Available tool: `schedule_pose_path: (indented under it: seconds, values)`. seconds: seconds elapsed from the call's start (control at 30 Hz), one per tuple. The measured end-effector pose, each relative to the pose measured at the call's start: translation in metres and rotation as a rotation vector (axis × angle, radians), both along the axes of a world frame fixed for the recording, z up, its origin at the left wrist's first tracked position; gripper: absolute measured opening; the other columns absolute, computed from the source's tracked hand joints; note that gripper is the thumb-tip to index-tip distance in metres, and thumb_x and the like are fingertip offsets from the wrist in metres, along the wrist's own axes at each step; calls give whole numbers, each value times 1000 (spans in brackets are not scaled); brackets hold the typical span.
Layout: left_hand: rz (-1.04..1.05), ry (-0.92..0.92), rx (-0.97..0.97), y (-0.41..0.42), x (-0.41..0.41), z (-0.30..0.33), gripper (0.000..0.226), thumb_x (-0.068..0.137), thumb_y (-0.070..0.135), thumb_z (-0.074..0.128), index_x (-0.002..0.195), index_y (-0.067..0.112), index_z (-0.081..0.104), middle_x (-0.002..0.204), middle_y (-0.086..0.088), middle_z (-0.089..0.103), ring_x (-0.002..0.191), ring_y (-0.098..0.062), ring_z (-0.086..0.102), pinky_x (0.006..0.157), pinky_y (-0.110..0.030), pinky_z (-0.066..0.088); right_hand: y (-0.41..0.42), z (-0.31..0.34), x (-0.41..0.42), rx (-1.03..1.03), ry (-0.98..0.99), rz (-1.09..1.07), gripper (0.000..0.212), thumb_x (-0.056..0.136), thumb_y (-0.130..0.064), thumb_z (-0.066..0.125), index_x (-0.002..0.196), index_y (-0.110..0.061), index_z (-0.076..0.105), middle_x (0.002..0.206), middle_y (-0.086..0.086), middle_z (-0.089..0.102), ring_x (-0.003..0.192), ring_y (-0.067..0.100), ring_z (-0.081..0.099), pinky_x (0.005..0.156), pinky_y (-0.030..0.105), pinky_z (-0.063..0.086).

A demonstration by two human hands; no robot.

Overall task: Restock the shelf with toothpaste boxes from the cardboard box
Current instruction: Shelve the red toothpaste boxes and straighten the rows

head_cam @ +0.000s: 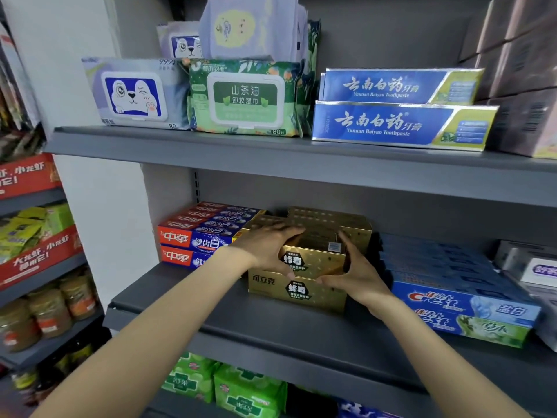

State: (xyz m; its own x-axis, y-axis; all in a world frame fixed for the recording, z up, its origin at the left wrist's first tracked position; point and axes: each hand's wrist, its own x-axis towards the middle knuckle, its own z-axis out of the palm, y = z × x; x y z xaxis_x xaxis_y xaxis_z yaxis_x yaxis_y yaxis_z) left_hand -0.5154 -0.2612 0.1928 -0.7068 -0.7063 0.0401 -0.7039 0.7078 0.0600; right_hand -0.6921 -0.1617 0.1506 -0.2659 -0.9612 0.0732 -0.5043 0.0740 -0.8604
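The upper gold toothpaste box (pixel 313 262) sits on the middle shelf (pixel 271 333), stacked on a lower gold box (pixel 297 292), with more gold boxes (pixel 328 221) behind it. The left hand (pixel 265 247) curls its grip around that upper box's left end, thumb at the front face. The right hand (pixel 357 274) holds the right end, fingers spread up along the side; how firmly it pinches is hard to tell. Left of the gold stack, touching it, lie red-and-blue toothpaste boxes (pixel 193 239). To its right, across a narrow dark gap, lie blue Crest boxes (pixel 464 306). In front of the stack the shelf runs bare to its front edge.
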Motion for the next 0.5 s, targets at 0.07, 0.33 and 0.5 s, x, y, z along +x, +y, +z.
schedule_pose_path:
  seconds: [0.07,0.33,0.5]
  values:
    - [-15,-1,7,-1,3,0,101,73,51,72,149,37,8,158,5,13,145,-20,16,115,-38,20,1,-4,4,-3,-105,2,115,66,-31,84,149,-38,4,154,-2,26,140,22,28,113,39,28]
    - [52,52,-128,0,20,-11,102,71,61,68,150,27,14,158,5,15,145,-17,11,118,-38,9,-16,-25,28,-53,-683,-316,101,63,-89,32,146,-30,30,148,4,40,134,29,39,115,49,23]
    - [28,59,-73,3,20,-2,100,72,58,68,150,28,14,158,7,12,145,-16,11,117,-35,13,-19,-28,40,-135,-771,-383,115,47,-97,37,142,-34,35,144,0,45,132,27,42,113,50,27]
